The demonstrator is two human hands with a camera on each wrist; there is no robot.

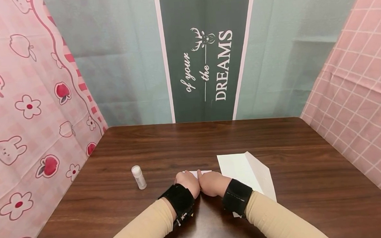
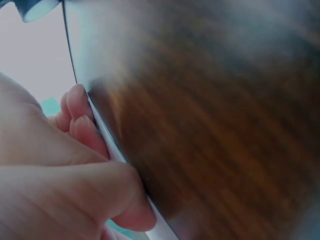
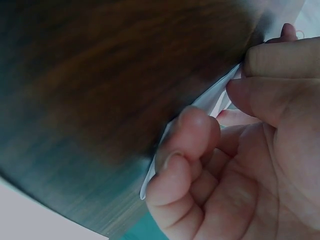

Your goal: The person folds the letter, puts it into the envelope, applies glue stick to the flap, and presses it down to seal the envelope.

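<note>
Between my two hands lies a small piece of white paper [image 1: 194, 173], flat on the table and mostly covered by them. My left hand [image 1: 188, 182] holds its left part, thumb and curled fingers at the near edge, where a thin strip of the paper [image 2: 161, 230] shows in the left wrist view. Close beside it, my right hand [image 1: 212, 184] pinches the right part with bent fingers. The right wrist view shows the paper [image 3: 212, 96] as a narrow folded layer under the thumb and fingertips. How far it is folded is hidden.
A white glue stick [image 1: 139, 177] stands on the brown wooden table [image 1: 166, 145], left of the hands. To the right, a larger creased white sheet [image 1: 236, 167] lies partly beneath my right forearm. Curtains hang behind the table and at both sides.
</note>
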